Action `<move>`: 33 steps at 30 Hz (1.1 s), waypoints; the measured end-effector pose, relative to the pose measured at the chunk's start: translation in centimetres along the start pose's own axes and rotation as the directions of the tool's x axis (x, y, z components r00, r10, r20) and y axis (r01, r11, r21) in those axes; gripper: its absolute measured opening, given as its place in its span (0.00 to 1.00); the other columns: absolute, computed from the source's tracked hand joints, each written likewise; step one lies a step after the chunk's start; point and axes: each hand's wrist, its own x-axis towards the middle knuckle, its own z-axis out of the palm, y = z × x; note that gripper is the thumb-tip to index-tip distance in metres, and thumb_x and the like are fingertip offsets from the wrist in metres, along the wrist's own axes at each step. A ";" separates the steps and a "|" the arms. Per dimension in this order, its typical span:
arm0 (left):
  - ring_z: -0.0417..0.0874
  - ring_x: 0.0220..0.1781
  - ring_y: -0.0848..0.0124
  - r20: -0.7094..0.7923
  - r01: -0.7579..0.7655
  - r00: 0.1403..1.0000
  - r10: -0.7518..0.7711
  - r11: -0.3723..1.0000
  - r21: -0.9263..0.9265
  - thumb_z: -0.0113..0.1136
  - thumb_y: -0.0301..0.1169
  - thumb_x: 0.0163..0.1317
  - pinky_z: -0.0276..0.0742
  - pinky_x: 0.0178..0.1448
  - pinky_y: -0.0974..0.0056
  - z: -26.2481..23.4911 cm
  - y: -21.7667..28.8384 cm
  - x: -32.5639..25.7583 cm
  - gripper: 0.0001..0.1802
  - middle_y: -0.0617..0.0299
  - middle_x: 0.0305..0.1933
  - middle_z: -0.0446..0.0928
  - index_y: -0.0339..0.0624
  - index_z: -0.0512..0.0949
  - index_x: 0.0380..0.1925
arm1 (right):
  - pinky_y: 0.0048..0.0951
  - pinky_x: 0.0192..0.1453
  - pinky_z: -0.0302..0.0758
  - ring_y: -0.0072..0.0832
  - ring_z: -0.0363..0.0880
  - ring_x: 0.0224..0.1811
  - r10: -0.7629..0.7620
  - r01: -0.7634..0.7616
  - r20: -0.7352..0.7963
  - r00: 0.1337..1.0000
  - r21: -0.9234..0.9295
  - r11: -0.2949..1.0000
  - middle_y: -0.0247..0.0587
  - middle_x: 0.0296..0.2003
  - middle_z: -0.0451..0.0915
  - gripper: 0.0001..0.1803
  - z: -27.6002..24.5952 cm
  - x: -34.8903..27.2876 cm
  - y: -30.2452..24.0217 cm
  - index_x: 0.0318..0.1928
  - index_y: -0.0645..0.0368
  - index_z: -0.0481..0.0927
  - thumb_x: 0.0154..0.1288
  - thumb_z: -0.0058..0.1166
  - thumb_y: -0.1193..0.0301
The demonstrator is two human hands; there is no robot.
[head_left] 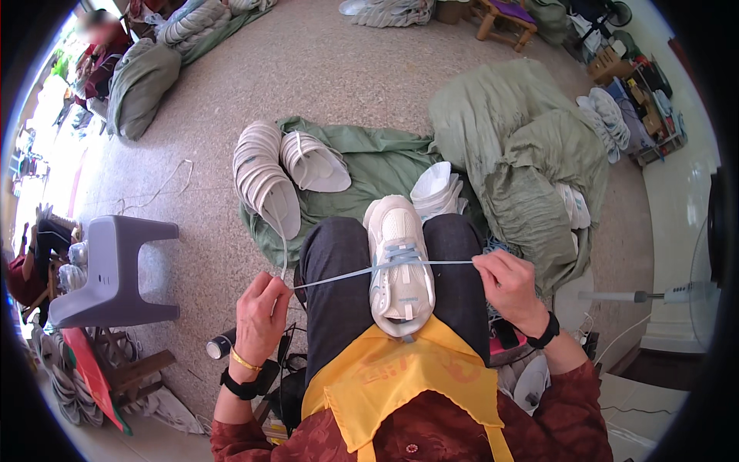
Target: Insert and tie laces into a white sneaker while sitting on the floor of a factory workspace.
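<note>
A white sneaker (399,296) rests between my thighs, its toe pointing away from me. Light blue shoelace (346,275) is threaded through some of its eyelets, and both ends stretch out sideways, pulled taut. My left hand (262,309) pinches one lace end beside my left knee. On the other side, my right hand (506,279) pinches the opposite end at about the same height. The upper eyelets near the shoe's opening have no lace in them.
Stacked white shoe uppers (265,169) lie on a green cloth (369,142) ahead. A large green sack (516,131) bulges at the right. A grey plastic chair (115,269) stands left, near a dark can (221,344). A fan (697,292) is at far right; other people sit far left.
</note>
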 end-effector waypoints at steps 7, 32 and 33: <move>0.79 0.41 0.49 -0.004 0.001 1.000 -0.001 0.998 0.060 0.64 0.18 0.60 0.75 0.44 0.52 -0.6 -3.5 -2.2 0.07 0.51 0.36 0.74 0.37 0.75 0.33 | 0.25 0.27 0.69 0.22 0.76 0.23 0.360 -0.351 -0.116 0.926 0.090 0.932 0.39 0.29 0.84 0.06 -2.1 -4.9 3.9 0.40 0.62 0.87 0.63 0.65 0.83; 0.64 0.21 0.84 -0.335 0.530 0.758 -0.560 0.827 -0.186 0.58 0.22 0.67 0.59 0.24 0.72 -18.9 -30.5 -12.5 0.08 0.75 0.20 0.66 0.45 0.72 0.30 | 0.25 0.27 0.83 0.22 0.84 0.26 0.913 -0.848 -0.181 0.365 0.341 0.406 0.40 0.31 0.85 0.06 -13.4 -29.2 32.2 0.44 0.64 0.84 0.72 0.55 0.80; 0.64 0.22 0.85 -0.304 0.531 0.757 -0.578 0.816 -0.229 0.58 0.22 0.68 0.60 0.24 0.72 -19.0 -30.3 -12.2 0.08 0.75 0.20 0.66 0.45 0.71 0.30 | 0.26 0.30 0.85 0.24 0.84 0.26 0.908 -0.827 -0.213 0.362 0.376 0.418 0.40 0.31 0.85 0.06 -13.2 -29.2 32.4 0.44 0.65 0.84 0.72 0.55 0.81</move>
